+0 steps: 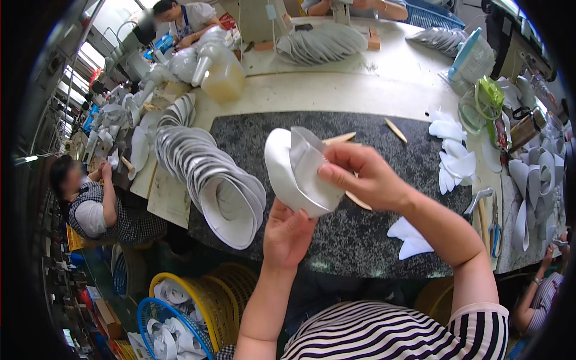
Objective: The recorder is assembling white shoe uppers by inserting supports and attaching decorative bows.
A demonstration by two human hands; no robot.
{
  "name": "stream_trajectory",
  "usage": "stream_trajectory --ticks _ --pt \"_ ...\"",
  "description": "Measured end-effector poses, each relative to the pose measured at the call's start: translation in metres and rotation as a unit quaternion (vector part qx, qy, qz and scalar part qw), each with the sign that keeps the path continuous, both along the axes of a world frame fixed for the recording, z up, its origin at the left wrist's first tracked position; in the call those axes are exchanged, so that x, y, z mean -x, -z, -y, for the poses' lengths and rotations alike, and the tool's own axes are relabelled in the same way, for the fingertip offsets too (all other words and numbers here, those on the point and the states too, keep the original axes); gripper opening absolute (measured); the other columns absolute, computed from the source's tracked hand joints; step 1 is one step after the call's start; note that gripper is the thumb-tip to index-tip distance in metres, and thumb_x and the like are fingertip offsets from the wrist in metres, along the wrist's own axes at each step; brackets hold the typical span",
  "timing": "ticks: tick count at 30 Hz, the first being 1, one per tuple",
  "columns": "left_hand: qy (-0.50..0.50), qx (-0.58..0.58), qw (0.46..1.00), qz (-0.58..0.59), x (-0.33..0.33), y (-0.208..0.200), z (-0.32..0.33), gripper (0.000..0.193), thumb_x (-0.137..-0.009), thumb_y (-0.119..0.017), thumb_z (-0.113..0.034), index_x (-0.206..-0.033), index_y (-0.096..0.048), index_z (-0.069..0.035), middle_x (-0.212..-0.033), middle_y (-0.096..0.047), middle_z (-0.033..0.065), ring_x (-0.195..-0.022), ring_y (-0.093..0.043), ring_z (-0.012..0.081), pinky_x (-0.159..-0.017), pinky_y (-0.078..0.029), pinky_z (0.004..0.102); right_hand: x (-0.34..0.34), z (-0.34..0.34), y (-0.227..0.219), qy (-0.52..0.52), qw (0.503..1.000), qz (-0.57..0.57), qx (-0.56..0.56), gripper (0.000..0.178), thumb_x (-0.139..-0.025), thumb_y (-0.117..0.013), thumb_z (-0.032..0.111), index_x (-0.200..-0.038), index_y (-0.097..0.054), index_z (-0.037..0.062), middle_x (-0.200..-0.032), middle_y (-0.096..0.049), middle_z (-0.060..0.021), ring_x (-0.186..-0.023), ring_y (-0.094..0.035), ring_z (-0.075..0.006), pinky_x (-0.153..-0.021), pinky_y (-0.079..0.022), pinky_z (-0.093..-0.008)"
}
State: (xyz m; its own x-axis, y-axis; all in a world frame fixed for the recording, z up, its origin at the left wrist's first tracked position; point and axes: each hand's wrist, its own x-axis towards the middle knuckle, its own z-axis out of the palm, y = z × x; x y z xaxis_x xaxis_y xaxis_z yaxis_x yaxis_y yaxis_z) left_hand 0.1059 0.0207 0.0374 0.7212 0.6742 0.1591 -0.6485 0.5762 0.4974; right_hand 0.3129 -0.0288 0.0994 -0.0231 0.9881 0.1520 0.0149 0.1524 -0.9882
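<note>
White curved piece (295,174) between both hands, left (288,231) beneath, right (360,177) atop.

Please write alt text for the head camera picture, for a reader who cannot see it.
Both hands, left hand below and right hand above, hold a curved white piece over a dark speckled slab. A long nested stack of white pieces lies to the left, loose white pieces to the right, and baskets stand below.

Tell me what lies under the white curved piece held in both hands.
Under the white curved piece, held by the left hand and right hand, lies the dark speckled stone slab. Wooden sticks poke out behind it; their covered lengths cannot be seen.
</note>
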Motion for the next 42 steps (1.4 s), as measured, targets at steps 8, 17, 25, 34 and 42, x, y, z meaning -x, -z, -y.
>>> stream_trajectory --ticks 8,17,25,34,42 --pt "-0.013 0.011 1.000 -0.024 0.003 0.003 0.009 0.053 -0.095 -0.067 -0.001 -0.146 -0.051 -0.003 -0.148 -0.056 0.0129 -0.140 -0.050 0.0277 -0.121 -0.032 0.0489 0.018 0.005 -0.013 0.106 0.960 0.236 -0.103 0.030 -0.105 -0.059 0.030 -0.096 -0.060 0.0017 -0.071 -0.060 -0.0165 -0.066 -0.062 -0.0284 -0.062 -0.048 -0.0368" --pt "0.040 -0.006 0.998 -0.048 0.007 0.005 0.008 0.055 -0.094 -0.071 -0.006 -0.144 -0.051 -0.003 -0.146 -0.058 0.0118 -0.138 -0.053 0.0269 -0.120 -0.036 0.0493 0.018 0.011 -0.017 0.122 0.958 0.244 -0.087 0.034 -0.106 -0.057 0.032 -0.089 -0.052 0.0028 -0.068 -0.057 -0.0183 -0.060 -0.061 -0.0367 -0.055 -0.047 -0.0421" --pt "0.068 0.020 0.995 -0.064 0.005 0.006 0.019 0.056 -0.093 -0.072 -0.005 -0.145 -0.051 -0.004 -0.145 -0.058 0.0116 -0.137 -0.053 0.0266 -0.118 -0.039 0.0483 0.014 0.022 -0.014 0.105 0.967 0.223 -0.065 0.035 -0.105 -0.059 0.030 -0.086 -0.055 0.0013 -0.069 -0.058 -0.0192 -0.058 -0.056 -0.0364 -0.054 -0.044 -0.0429" --pt "0.004 -0.004 0.994 -0.108 -0.004 -0.004 0.031 0.043 -0.092 -0.072 0.004 -0.133 -0.060 -0.003 -0.127 -0.066 0.0065 -0.119 -0.062 0.0161 -0.105 -0.048 0.0358 0.013 0.008 0.011 0.110 0.906 0.365 -0.187 0.017 -0.104 -0.059 0.026 -0.102 -0.057 0.0094 -0.075 -0.068 -0.0130 -0.064 -0.069 -0.0341 -0.050 -0.051 -0.0430" --pt "-0.018 -0.033 0.989 -0.142 0.003 0.008 0.035 0.054 -0.087 -0.070 0.010 -0.137 -0.058 -0.003 -0.134 -0.064 0.0095 -0.127 -0.060 0.0214 -0.110 -0.046 0.0393 0.009 0.009 0.021 0.022 0.896 0.417 -0.147 0.019 -0.100 -0.056 0.025 -0.115 -0.052 0.0137 -0.084 -0.067 -0.0090 -0.076 -0.073 -0.0310 -0.055 -0.051 -0.0442"
